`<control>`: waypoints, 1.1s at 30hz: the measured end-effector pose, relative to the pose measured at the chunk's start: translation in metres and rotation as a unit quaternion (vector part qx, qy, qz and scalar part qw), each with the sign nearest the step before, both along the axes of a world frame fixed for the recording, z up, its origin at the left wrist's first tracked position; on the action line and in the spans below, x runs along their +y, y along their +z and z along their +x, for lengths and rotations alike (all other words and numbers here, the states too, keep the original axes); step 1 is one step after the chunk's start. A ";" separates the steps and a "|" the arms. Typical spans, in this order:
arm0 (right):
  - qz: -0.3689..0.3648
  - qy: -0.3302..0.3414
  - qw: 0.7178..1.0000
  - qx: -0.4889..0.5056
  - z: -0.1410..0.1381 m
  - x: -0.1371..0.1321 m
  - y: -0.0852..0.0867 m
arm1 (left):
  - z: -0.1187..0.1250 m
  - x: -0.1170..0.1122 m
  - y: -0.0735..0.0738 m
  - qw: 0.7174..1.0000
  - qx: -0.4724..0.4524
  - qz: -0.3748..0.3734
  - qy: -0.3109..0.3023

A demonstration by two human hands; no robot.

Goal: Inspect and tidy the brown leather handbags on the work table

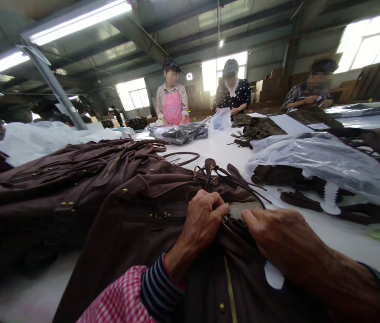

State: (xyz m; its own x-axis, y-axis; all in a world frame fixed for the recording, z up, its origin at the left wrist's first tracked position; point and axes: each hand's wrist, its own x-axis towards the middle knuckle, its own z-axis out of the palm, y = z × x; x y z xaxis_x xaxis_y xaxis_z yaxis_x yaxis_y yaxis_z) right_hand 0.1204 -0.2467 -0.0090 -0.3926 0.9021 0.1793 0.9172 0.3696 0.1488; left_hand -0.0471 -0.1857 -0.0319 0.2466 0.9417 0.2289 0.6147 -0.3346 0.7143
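left hand (pixel 205 220) pinching zipper (pixel 232 231) top | right hand (pixel 277 235) gripping brown jacket (pixel 125 211) at 3 o'clock | zipper looks partly closed | counter (pixel 216 148)

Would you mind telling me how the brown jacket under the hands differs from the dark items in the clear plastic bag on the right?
The brown snap-studded jacket lies uncovered; the dark strap-like pieces sit under clear plastic bag. Both hands, left hand and right hand, touch only the jacket. Both rest on the white table.
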 end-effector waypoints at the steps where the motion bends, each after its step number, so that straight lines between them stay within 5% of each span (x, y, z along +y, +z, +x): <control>1: -0.001 -0.002 1.000 -0.002 0.000 0.000 0.000 | 0.000 0.000 0.001 1.000 0.001 -0.001 0.004; 9: 0.009 0.001 1.000 -0.002 -0.001 0.001 -0.004 | 0.001 0.000 0.001 1.000 0.008 -0.003 0.012; 18: 0.072 0.120 0.988 0.065 0.015 0.007 -0.021 | 0.000 -0.001 0.000 1.000 0.004 0.006 0.002; 33: 0.103 0.128 0.981 0.101 0.020 0.003 -0.023 | 0.000 -0.002 -0.001 1.000 0.022 0.009 0.005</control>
State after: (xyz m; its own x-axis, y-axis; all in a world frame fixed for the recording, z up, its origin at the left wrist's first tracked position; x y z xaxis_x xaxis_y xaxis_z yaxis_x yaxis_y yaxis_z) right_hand 0.1400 -0.2433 -0.0316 -0.5391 0.7145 0.4459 0.8167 0.5729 0.0694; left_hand -0.0467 -0.1881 -0.0329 0.2463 0.9404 0.2346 0.6484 -0.3398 0.6812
